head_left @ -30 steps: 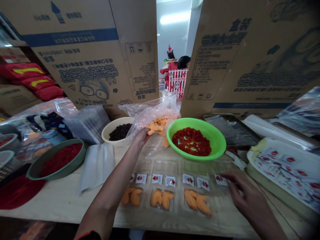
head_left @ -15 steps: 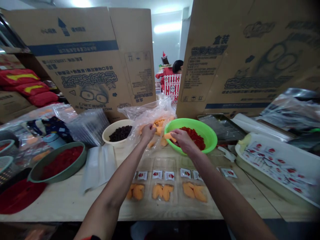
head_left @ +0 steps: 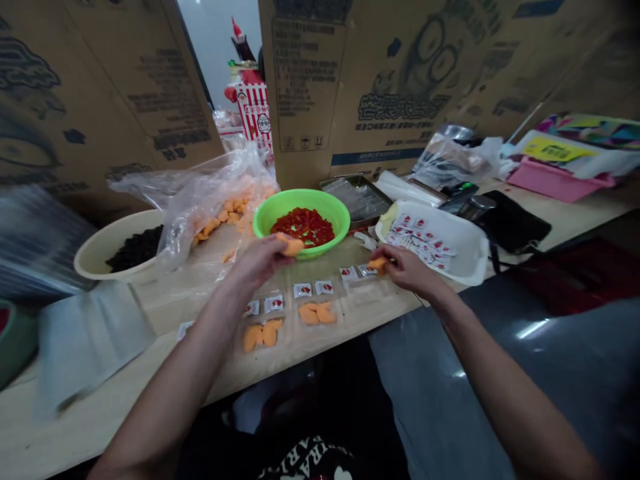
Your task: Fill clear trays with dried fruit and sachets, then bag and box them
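My left hand (head_left: 260, 259) is closed on an orange dried-fruit piece (head_left: 290, 245), held just in front of the green bowl (head_left: 265, 213) of red bits. My right hand (head_left: 407, 270) pinches another orange piece (head_left: 377, 264) over the right end of a clear compartment tray (head_left: 370, 290). The tray's left cells hold orange pieces (head_left: 260, 333) and small red-and-white sachets (head_left: 303, 289). A clear bag of orange pieces (head_left: 220, 217) lies behind my left hand.
A cream bowl of dark raisins (head_left: 100, 257) stands at the left. A white tray of sachets (head_left: 470, 250) sits at the right, with a metal tray (head_left: 360, 197) behind it. Large cardboard boxes (head_left: 400, 73) wall the back. Table edge runs diagonally close to me.
Both hands drew back from the bag and green bowl, each carrying an orange piece. The right hand moved to the tray's right end. The camera swung right.
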Demonstrator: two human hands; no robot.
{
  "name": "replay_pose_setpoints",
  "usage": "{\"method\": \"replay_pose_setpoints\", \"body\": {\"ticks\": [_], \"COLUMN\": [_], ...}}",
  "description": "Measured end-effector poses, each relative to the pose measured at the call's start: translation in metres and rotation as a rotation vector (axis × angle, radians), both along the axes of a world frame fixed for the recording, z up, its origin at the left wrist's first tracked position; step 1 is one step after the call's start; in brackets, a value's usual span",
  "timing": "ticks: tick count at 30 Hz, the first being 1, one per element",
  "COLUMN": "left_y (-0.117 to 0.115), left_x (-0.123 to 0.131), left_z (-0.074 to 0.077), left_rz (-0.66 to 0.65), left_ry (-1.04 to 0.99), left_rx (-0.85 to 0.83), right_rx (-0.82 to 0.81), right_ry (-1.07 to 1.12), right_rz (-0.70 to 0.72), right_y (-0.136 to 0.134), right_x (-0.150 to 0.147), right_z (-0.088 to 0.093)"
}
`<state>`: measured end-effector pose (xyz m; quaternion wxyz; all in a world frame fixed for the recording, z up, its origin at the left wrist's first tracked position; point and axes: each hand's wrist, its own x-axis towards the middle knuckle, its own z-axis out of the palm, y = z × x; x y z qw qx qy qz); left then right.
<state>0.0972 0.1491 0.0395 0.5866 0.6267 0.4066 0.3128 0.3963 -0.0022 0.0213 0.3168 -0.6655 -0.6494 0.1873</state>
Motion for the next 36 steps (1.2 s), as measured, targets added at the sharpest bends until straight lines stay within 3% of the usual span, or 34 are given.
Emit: {"method": "replay_pose_setpoints", "body": {"ticks": [3, 5, 7, 9, 14, 16, 20, 24, 28, 31, 36], "left_y": [-0.048, -0.07, -0.083, -0.092, -0.105, -0.11, -0.12, -0.123, -0.121, -0.123, -0.133], "left_x": [0.054, 0.086, 0.11, 0.121, 0.11, 0.101, 0.093, 0.093, 0.095, 0.098, 0.096], "left_z": [-0.03, -0.051, -0.069, -0.081, -0.091, -0.094, -0.099, -0.101, -0.103, -0.106, -0.102], "left_rz": [-0.177, -0.259, -0.301, -0.314, -0.29, -0.379, -0.596, -0.638, -0.637, -0.653, -0.712], "left_ry": [0.031, 0.106, 0.219, 0.342, 0.497, 0.533, 0.648, 0.736, 0.715, 0.679, 0.647], "left_rx": [-0.141, -0.141, -0.017, 0.196, 0.653, 0.819, 1.068, 1.102, 1.13, 1.122, 1.085], "right_rx": [0.079, 0.073, 0.065, 0.116, 0.244, 0.218, 0.138, 0.002, 0.066, 0.205, 0.388], "right_ry": [-0.333, -0.477, -0.535, -0.493, -0.274, -0.26, -0.362, -0.585, -0.644, -0.63, -0.417], "right_rz": [0.139, 0.266, 0.398, 0.418, 0.063, 0.042, 0.158, 0.141, 0.029, -0.015, 0.049], "right_y": [-0.014, -0.02, -0.026, -0.033, -0.053, -0.059, -0.061, -0.058, -0.06, -0.072, -0.081], "right_x": [-0.003, -0.006, -0.005, 0.002, 0.025, 0.023, 0.003, -0.017, -0.026, -0.025, -0.002], "right_z": [-0.027, -0.041, -0.052, -0.061, -0.079, -0.084, -0.087, -0.084, -0.09, -0.108, -0.144]}}
